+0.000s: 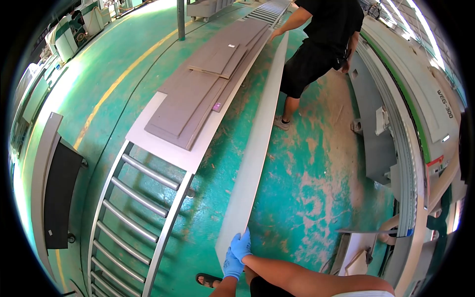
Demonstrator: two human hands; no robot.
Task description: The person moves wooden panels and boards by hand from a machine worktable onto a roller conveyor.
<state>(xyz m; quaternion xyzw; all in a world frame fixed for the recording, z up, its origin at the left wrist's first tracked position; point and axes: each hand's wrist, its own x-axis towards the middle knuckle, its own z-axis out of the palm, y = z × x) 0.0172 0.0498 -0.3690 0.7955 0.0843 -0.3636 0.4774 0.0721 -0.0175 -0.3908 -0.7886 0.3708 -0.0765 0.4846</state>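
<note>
A long, thin, pale grey panel (250, 148) stands tilted on its long side and runs away from me between the roller conveyor and the machine. My right hand (241, 245), in a blue glove, is closed on the upper edge of its near end. Just below, my gloved left hand (233, 265) grips the same end lower down; its fingertips are partly hidden. At the far end, another person in black (321, 44) has a hand (275, 34) by the panel's tip and the stacked boards; which one it touches is unclear.
On the left, a roller conveyor (141, 198) carries a pale base sheet (143, 126) with several brown boards (178, 106) stacked on it. A long machine (378, 123) lines the right side. A dark wheeled stand (62, 193) is at far left, and a post (181, 20) rises behind.
</note>
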